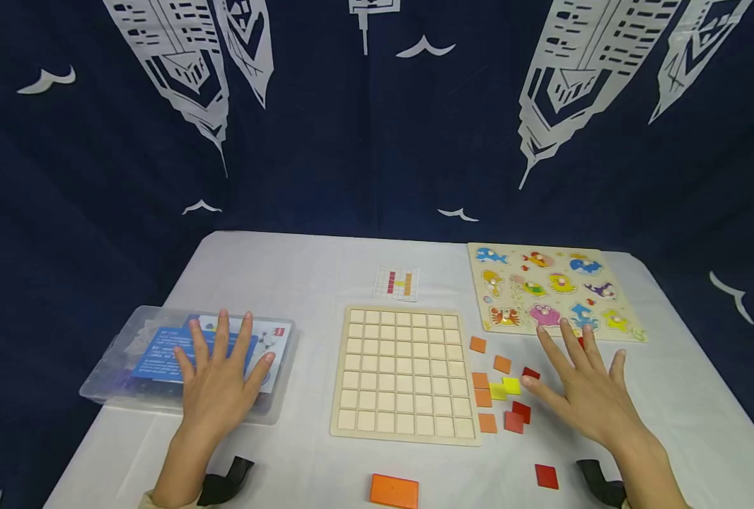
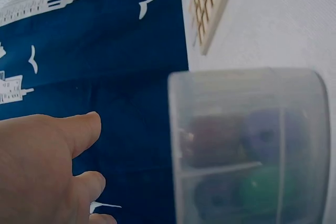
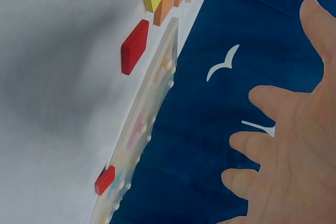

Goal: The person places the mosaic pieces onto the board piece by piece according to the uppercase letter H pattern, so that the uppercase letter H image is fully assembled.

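The left hand [image 1: 216, 387] spreads over a box [image 1: 264, 408] and blue card [image 1: 163, 355], lettering unreadable from here; the right hand [image 1: 588, 396] splays near tiles [image 1: 521, 411].

H shape in coloured squares on small white card [image 1: 397, 283], otherwise no legible text, white print lines on blue sheet [image 1: 160, 357] at clear box [image 1: 281, 397] too small to read, 1 tiny red mark [image 1: 279, 331] on white sheet [image 1: 274, 369] beside it, unreadable

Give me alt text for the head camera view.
A person's left hand and right hand hover open above a white table: the left over a clear box, the right by loose red, orange and yellow tiles. Between the hands lies a blank grid board, with a pattern card beyond and a sea-animal puzzle at far right.
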`<state>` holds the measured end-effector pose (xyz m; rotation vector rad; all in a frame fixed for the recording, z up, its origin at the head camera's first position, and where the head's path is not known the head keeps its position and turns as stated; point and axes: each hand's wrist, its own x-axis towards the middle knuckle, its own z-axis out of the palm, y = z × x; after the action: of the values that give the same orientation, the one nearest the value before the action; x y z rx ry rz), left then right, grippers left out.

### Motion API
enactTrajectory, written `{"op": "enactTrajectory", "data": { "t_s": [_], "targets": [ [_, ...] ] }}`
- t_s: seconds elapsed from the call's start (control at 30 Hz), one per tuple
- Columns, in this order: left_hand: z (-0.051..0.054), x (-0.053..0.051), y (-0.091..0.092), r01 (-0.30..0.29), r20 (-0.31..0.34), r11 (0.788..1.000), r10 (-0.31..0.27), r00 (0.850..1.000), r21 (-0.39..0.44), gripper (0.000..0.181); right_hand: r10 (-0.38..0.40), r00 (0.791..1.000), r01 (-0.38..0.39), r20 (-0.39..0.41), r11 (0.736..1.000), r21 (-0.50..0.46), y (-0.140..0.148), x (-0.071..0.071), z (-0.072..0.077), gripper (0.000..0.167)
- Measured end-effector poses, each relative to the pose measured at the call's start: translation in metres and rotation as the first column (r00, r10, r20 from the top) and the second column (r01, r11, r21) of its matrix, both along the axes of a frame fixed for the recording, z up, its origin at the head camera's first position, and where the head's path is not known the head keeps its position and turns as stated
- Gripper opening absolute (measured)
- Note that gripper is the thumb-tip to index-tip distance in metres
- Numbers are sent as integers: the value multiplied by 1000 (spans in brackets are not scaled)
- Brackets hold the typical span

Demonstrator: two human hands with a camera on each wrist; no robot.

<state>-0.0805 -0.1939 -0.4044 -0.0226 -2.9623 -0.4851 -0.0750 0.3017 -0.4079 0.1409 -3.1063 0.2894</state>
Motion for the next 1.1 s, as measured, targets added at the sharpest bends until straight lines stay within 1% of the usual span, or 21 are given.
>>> {"op": "enactTrajectory", "data": {
  "t_s": [0.1, 0.13, 0.2, 0.23, 0.27, 0.3, 0.33, 0.37, 0.4, 0.43, 0.47, 0.5, 0.53, 0.57, 0.6, 0.7, 0.77, 0.83, 0.9, 1.0, 1.1],
  "targets": [
    [0, 2, 0, -8, -6, 1000, 8, 1000, -1, 73, 6, 1000, -6, -7, 1000, -4, -1, -1, -1, 92],
    [0, 2, 1, -5, -23, 1000, 5, 1000, -1, 74, 6, 1000, -6, -13, 1000, -7, -1, -1, 0, 92],
    [2, 2, 7, 21, -96, 1000, -19, 995, 23, 74, 5, 1000, -6, -29, 1000, -14, 0, 0, 1, 92],
    [4, 3, 13, 46, -151, 998, -39, 988, 44, 74, 4, 999, -5, -38, 1000, -20, 0, 0, 1, 93],
    [4, 4, 19, 83, -219, 994, -64, 974, 76, 74, 3, 999, -4, -50, 1000, -31, 1, 0, 2, 92],
    [4, 5, 26, 133, -293, 985, -95, 952, 112, 74, 1, 998, -4, -67, 999, -46, 3, 1, 3, 92],
    [4, 6, 35, 193, -357, 969, -127, 925, 155, 73, -1, 996, -5, -89, 998, -68, 4, 1, 3, 91],
    [1, 8, 44, 259, -409, 944, -157, 899, 206, 72, -3, 993, -8, -117, 995, -95, 5, 1, 4, 89],
    [-2, 9, 53, 320, -440, 912, -184, 879, 258, 71, -8, 989, -12, -150, 992, -126, 7, 1, 4, 87],
    [-6, 10, 63, 366, -452, 880, -206, 868, 303, 69, -13, 984, -17, -180, 987, -162, 8, 1, 4, 84],
    [-12, 11, 72, 403, -447, 846, -227, 865, 350, 66, -21, 977, -22, -210, 980, -199, 10, 1, 4, 80],
    [-19, 12, 80, 422, -421, 815, -247, 873, 398, 63, -33, 971, -25, -239, 972, -233, 11, 0, 4, 76],
    [-27, 12, 86, 420, -379, 792, -259, 888, 443, 61, -47, 963, -26, -266, 965, -262, 12, 0, 4, 72],
    [-35, 12, 91, 406, -336, 779, -265, 904, 478, 58, -65, 955, -22, -289, 957, -289, 14, -2, 4, 67],
    [-42, 12, 95, 382, -289, 773, -266, 920, 506, 55, -88, 949, -13, -303, 948, -318, 15, -3, 2, 64],
    [-64, 9, 99, 310, -186, 789, -248, 951, 530, 51, -180, 927, 30, -328, 910, -414, 21, -4, -4, 52],
    [-75, 5, 98, 281, -158, 811, -232, 960, 513, 49, -249, 910, 68, -331, 878, -474, 26, -4, -9, 47],
    [-83, 2, 97, 280, -152, 841, -236, 960, 463, 48, -307, 895, 98, -322, 842, -531, 32, -5, -14, 44],
    [-88, 0, 96, 289, -152, 861, -247, 957, 419, 47, -353, 886, 132, -300, 813, -567, 38, -5, -18, 42],
    [-91, -1, 95, 302, -159, 881, -261, 952, 364, 45, -395, 883, 175, -254, 780, -601, 46, -8, -23, 41],
    [-91, -1, 95, 300, -157, 891, -261, 953, 340, 43, -424, 882, 226, -208, 766, -602, 53, -11, -27, 41]
  ]
}}
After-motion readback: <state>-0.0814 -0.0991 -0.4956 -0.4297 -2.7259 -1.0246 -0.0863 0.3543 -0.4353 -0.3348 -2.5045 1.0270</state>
